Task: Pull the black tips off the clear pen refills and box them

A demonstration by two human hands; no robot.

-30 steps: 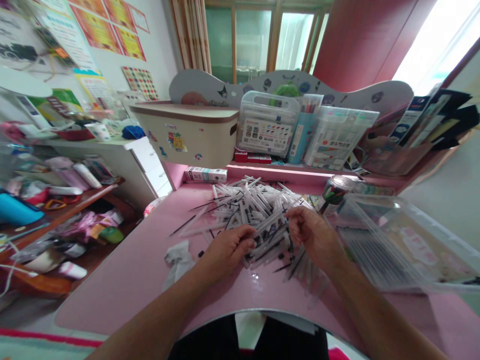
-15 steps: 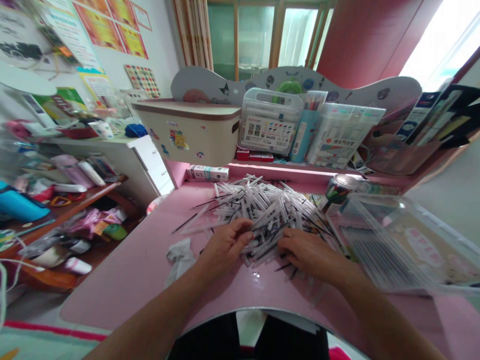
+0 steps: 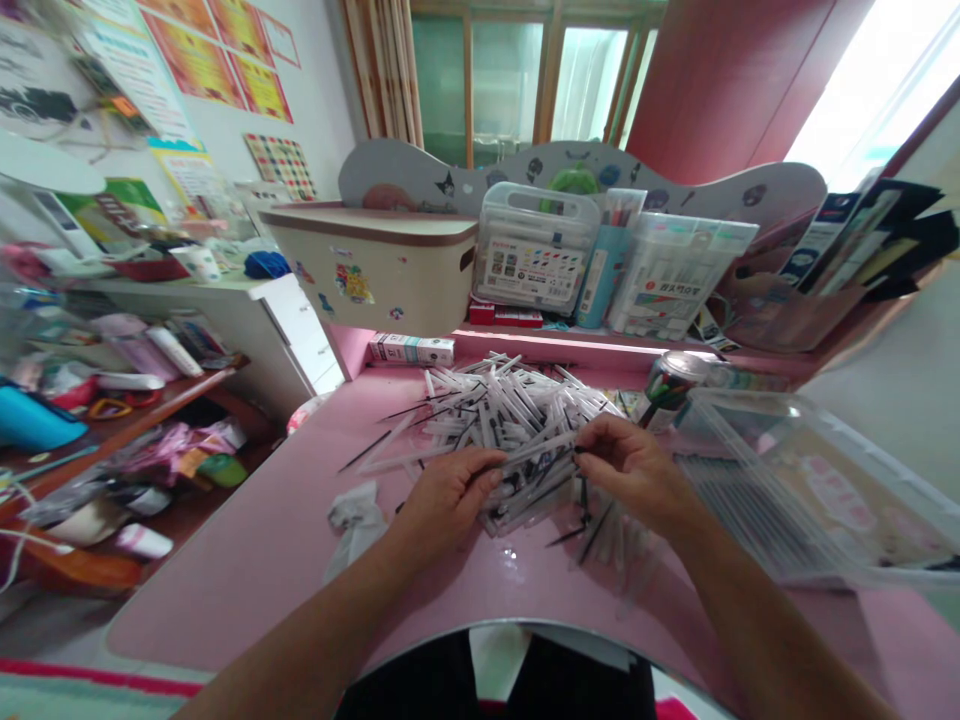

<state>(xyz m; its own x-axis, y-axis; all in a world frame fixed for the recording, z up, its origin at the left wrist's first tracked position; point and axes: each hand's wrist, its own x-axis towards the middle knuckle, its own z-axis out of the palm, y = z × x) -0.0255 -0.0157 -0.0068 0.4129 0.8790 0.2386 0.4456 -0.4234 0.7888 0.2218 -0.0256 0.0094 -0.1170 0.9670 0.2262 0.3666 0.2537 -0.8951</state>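
Observation:
A big heap of clear pen tubes and thin black refills (image 3: 510,410) lies on the pink desk (image 3: 247,560). My left hand (image 3: 450,490) rests at the heap's near edge, fingers curled round one end of a clear pen tube (image 3: 536,447). My right hand (image 3: 626,465) is raised just above the heap, thumb and fingers pinched on the tube's other end. Loose black refills lie under and beside both hands.
A clear plastic box (image 3: 795,490) stands open at the right. A metal can (image 3: 667,385) sits behind the heap. Marker cases (image 3: 536,245), a beige bin (image 3: 375,265), a small carton (image 3: 411,348) line the back. A crumpled wrapper (image 3: 356,510) lies left. Cluttered shelves fill the left side.
My right hand dropped flat onto the near side of the heap, then lifted again and now pinches a tube's end. My left hand stayed at the heap's edge.

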